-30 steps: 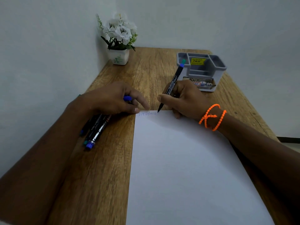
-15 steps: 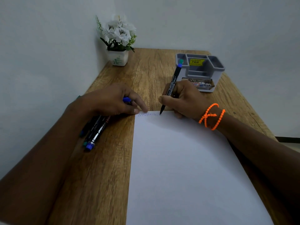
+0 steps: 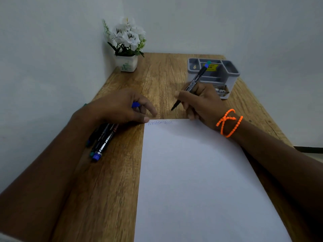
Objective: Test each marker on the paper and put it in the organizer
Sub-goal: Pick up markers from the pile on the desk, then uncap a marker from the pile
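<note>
A smooth white sheet of paper (image 3: pixel 201 180) lay nearest, flat on a wooden table (image 3: pixel 108 189) with a coarse brown grain running lengthwise. Along the sheet's far edge ran a thin, faint zigzag scribble (image 3: pixel 160 122), short and jagged.

Left of the paper, a bundle of slim dark markers (image 3: pixel 102 141) lay side by side on the wood, partly under the left wrist; the nearest had a blue end and white lettering on its barrel. The left hand (image 3: pixel 120 109) rested at the sheet's far left corner, fingers curled around a small blue cap (image 3: pixel 135 104), with a fingertip pressed down at the corner of the paper.

The right hand (image 3: pixel 201 102) pinched a thin black marker (image 3: pixel 192 84) between thumb and fingers. Its pointed tip hung over bare wood just beyond the sheet's far edge, apart from the paper, and the barrel leaned away so that its teal-and-blue end showed in front of the organizer. A bracelet (image 3: pixel 229 122) of glossy orange beads circled the right wrist.

Farther back on the right stood a grey plastic organizer (image 3: pixel 232 74), boxy with several open compartments, a yellow sticker inside and a printed label on its front. In the far left corner sat a small white square pot (image 3: pixel 126 63) with white flowers.
</note>
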